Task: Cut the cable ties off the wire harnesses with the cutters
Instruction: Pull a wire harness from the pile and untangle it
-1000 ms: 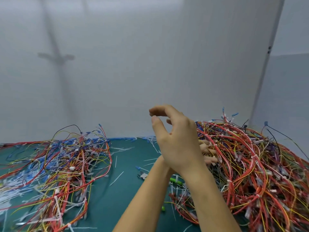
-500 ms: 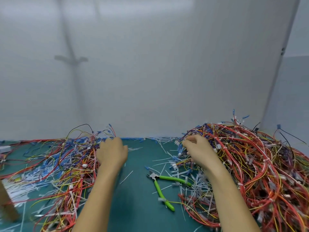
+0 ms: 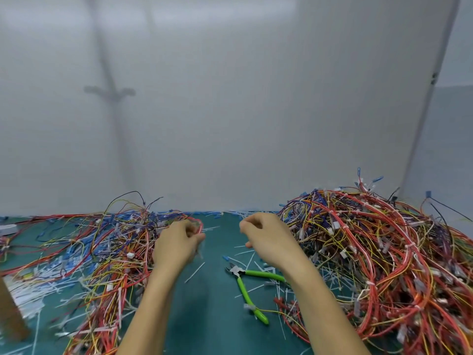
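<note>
Two hands are hovering mid-frame over the green desk point(image 3: 212, 319): the left hand point(image 3: 176, 245) is curling round a red wire point(image 3: 200, 224) at the left heap's point(image 3: 102, 252) edge, while the right hand point(image 3: 267, 239) is curling on nothing. Green-handled cutters point(image 3: 243, 288) are lying lower centre, beside the right heap point(image 3: 384, 252).

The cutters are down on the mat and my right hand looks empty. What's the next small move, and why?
Probably drop the right hand onto the cutters: they lie unheld on the mat just beneath that wrist, green handles toward you. That hand is curled on nothing, while the left hand seems to grip a red wire at the edge of the left pile.
</note>
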